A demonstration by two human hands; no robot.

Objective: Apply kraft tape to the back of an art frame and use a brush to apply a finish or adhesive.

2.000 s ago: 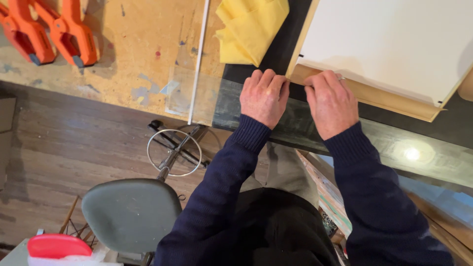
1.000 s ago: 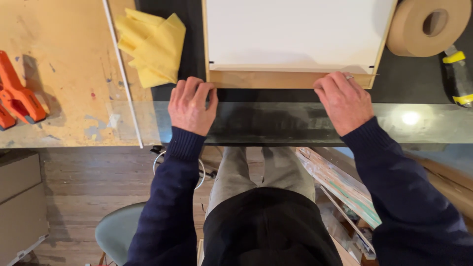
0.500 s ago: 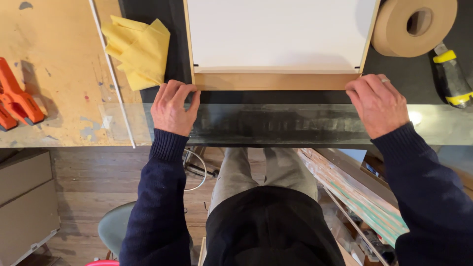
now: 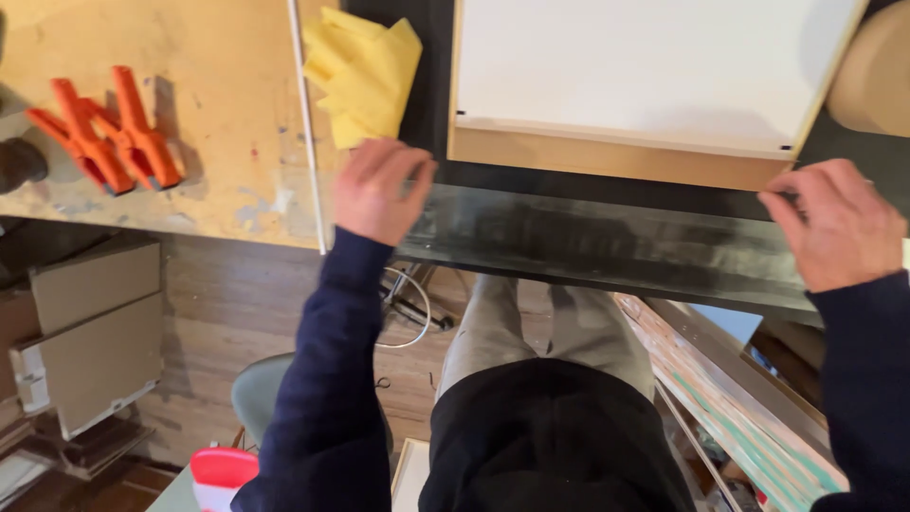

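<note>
A white panel [image 4: 645,66] in a light wooden frame [image 4: 607,156] lies on a dark tabletop. Along its near side runs a glossy dark strip [image 4: 607,242] at the table's edge. My left hand [image 4: 379,190] rests palm down on the strip's left end, fingers bent and slightly blurred, just below a crumpled yellow cloth [image 4: 365,71]. My right hand [image 4: 839,223] lies palm down on the strip's right end, beside the frame's near right corner. Neither hand visibly holds anything.
A paint-stained wooden bench [image 4: 190,114] with orange spring clamps [image 4: 104,133] adjoins on the left, with a thin white rod [image 4: 305,123] along its edge. A brown tape roll [image 4: 872,76] sits far right. Below are a grey stool [image 4: 251,393], grey boxes [image 4: 90,332] and leaning panels [image 4: 739,408].
My hands have slid apart along the glossy strip, the left one leftward and the right one rightward to the frame's corners. The camera view has shifted too.
</note>
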